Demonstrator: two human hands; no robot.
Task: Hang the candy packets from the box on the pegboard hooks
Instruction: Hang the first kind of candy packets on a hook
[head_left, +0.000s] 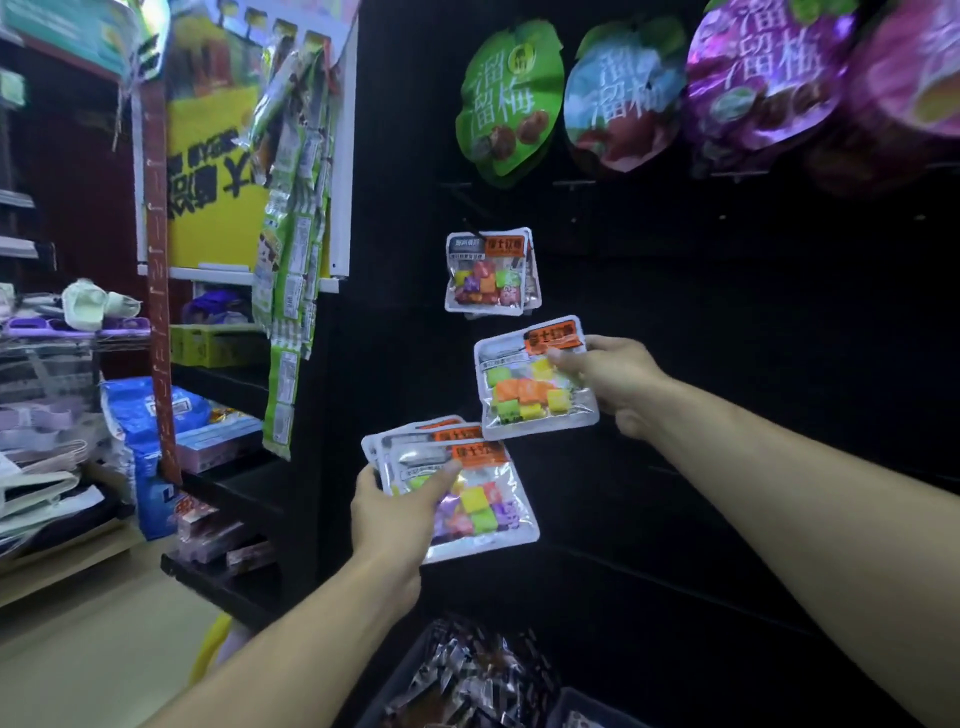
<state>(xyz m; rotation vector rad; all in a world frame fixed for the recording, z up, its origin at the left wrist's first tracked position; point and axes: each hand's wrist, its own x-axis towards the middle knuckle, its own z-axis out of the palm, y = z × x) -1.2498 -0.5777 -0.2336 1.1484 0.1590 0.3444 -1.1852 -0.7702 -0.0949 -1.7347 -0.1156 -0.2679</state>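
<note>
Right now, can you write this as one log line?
step: hanging | right hand: one packet, below hung packets | left hand: spare stack | box: more

Dim, blurred, warped at edges.

Both bare arms reach forward and up. The left arm comes in from the bottom left, and the left hand (387, 512) is lower than the other. Its thumb lies across the front of a stack of candy packets (467, 499), with its fingers behind. The right arm comes in from the right side. The right hand (610, 376) is higher up and pinches 1 candy packet (535, 382) by its right edge.
</note>
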